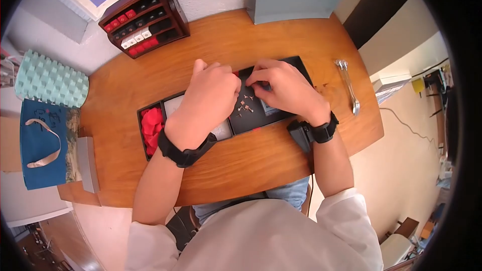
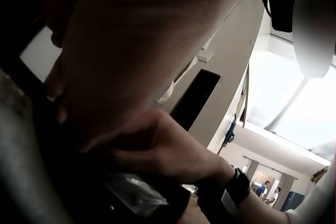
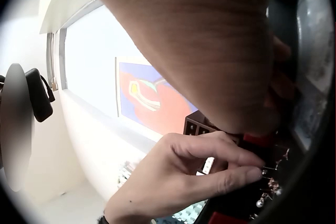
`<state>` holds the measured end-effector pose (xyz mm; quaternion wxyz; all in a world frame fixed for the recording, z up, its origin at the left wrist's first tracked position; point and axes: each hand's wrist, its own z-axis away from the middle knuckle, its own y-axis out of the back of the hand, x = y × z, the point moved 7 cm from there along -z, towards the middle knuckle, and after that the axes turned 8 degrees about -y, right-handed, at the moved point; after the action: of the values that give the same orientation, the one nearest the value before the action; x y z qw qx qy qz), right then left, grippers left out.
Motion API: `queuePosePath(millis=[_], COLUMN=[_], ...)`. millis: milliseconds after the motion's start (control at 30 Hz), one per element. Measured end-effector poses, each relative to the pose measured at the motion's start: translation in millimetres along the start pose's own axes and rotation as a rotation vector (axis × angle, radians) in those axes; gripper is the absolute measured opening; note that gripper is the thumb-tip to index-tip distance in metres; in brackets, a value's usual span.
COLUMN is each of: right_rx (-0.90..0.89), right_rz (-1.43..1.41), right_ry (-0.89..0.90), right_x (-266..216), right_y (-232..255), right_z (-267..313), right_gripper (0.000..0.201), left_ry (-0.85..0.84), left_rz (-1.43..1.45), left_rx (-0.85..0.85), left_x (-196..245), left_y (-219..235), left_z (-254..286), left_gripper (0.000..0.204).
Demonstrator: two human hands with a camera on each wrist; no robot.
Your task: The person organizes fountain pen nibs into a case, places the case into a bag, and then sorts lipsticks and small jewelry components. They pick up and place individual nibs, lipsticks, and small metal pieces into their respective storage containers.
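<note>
Both hands work over a black compartmented box [image 1: 241, 131] on the wooden table. My left hand [image 1: 203, 98] is above the middle of the box; the right wrist view shows its thumb and index finger [image 3: 239, 178] pinching a small earring [image 3: 266, 170] by a thin pin. Across from it, my right hand [image 1: 286, 88] bends its fingers over the right compartment, thumb and index fingertip near each other; I cannot tell whether they hold anything. Several small earrings [image 1: 245, 106], some with pearl-like beads, lie on the black surface below the hands. A clear plastic bag [image 1: 270, 111] lies under my right hand.
Red cloth [image 1: 151, 128] fills the box's left end. A dark wooden rack [image 1: 145, 20] with red, white and black blocks stands behind. Metal cutlery [image 1: 348, 88] lies at right. Also around are a mint woven basket [image 1: 52, 78], blue gift bag [image 1: 42, 145] and grey-blue bag [image 1: 291, 0].
</note>
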<state>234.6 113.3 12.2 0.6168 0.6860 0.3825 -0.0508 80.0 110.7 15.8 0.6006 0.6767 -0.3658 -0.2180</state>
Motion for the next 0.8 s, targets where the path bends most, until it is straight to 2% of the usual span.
queuePosePath(millis=[67,200,267,400,500,567,600,667,700,767,800], right_rx=[-0.027,-0.031,-0.013,0.007,0.003,-0.004,-0.017,-0.035,-0.062,-0.094,-0.086], right_rz=[-0.037,-0.052,-0.063,-0.044,-0.035,-0.037,-0.054,-0.073,-0.083,-0.092,-0.082], right_ry=[-0.016,-0.019,-0.022,-0.013,-0.013,-0.009,-0.015,-0.015,-0.012,-0.006,0.004], right_x=[0.4,1.4,1.9,2.9,0.6,-2.4,-2.9,-5.8,-8.0,-12.8,-16.0], right_y=[1.8,4.2,6.1,5.7,6.9,7.6,7.0,6.2,5.2,1.0,-0.6], right_z=[1.0,0.6,0.3,0.5,0.7,0.4,1.1,2.0,2.5,4.3,5.2], right_gripper=[0.015,0.016,0.016,0.017,0.017,0.017,0.017,0.016,0.017,0.018,0.017], left_ry=[0.048,0.019,-0.003,0.011,0.013,0.016,0.022,0.191,0.199,0.251,0.258], left_rz=[0.106,0.093,0.009,0.043,0.147,0.27,0.268,0.486,0.485,0.542,0.542], left_rx=[-0.001,0.016,-0.029,-0.05,-0.007,0.144,0.145,0.193,0.196,0.339,0.342], left_x=[-2.7,-1.2,-1.2,-0.2,-2.9,-6.0,-6.4,-18.0,-22.7,-37.3,-39.6], left_y=[4.4,5.7,-0.1,-0.2,9.5,26.9,33.5,46.4,46.9,50.4,48.3], left_z=[0.8,-0.3,-2.3,-3.5,3.9,16.3,23.0,39.7,49.6,72.2,79.6], left_gripper=[0.001,0.003,0.003,0.003,0.004,0.006,0.006,0.007,0.007,0.005,0.005])
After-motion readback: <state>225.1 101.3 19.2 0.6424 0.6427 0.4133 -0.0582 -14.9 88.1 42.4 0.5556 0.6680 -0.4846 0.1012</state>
